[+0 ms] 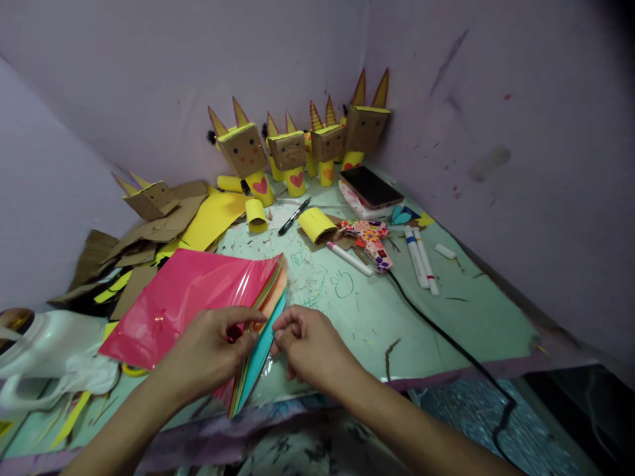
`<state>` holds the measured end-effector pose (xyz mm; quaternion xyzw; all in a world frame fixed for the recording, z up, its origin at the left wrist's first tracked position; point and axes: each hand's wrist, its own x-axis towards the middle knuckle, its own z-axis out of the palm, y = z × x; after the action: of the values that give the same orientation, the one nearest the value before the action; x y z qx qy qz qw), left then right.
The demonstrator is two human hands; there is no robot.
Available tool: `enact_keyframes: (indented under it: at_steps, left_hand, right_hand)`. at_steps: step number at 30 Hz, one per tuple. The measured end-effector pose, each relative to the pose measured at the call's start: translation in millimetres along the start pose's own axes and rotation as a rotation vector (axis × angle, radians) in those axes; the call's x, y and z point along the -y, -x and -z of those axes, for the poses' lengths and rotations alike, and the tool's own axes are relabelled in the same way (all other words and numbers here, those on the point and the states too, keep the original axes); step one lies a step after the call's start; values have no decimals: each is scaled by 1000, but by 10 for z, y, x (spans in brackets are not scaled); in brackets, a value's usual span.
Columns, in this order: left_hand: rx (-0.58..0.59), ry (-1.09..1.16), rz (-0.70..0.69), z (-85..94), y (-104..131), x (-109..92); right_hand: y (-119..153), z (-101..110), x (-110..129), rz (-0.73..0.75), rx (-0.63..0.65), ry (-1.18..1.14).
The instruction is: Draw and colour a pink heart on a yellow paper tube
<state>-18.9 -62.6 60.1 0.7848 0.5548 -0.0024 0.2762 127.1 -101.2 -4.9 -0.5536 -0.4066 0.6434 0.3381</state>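
A pack of coloured paper (198,284) in a clear plastic wrapper lies at the table's front, pink sheet on top. Its right side is fanned, showing orange, green and blue (262,344) edges. My left hand (223,340) grips the pack near this side, thumb and fingers closed around the upper sheets. Just right of the blue edge is my right hand (302,340), its fingers curled in a pinch. Whether it holds the wrapper or a sheet edge is hidden.
Cardboard-headed yellow figures (243,152) stand along the wall. A phone (372,186), a floral-covered glue gun (370,238) with a black cord, markers (419,258) and a pen (294,216) lie beyond my hands. Cardboard scraps (153,228) and a white jug-like container (59,350) are on the left.
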Motion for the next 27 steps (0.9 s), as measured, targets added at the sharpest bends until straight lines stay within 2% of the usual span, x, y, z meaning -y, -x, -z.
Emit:
enact_keyframes:
  at_steps: [5, 12, 23, 27]
  left_hand:
    - [-10, -13, -2, -5, -2, -10]
    - [-9, -42, 4, -11, 2, -21]
    - [-27, -51, -4, 8, 4, -54]
    - [-34, -48, 5, 4, 11, -44]
  right_hand:
    - [-6, -5, -11, 55, -15, 38]
    - [14, 19, 14, -19, 6, -2]
    - [23, 10, -13, -46, -3, 38]
    - [31, 21, -30, -5, -14, 72]
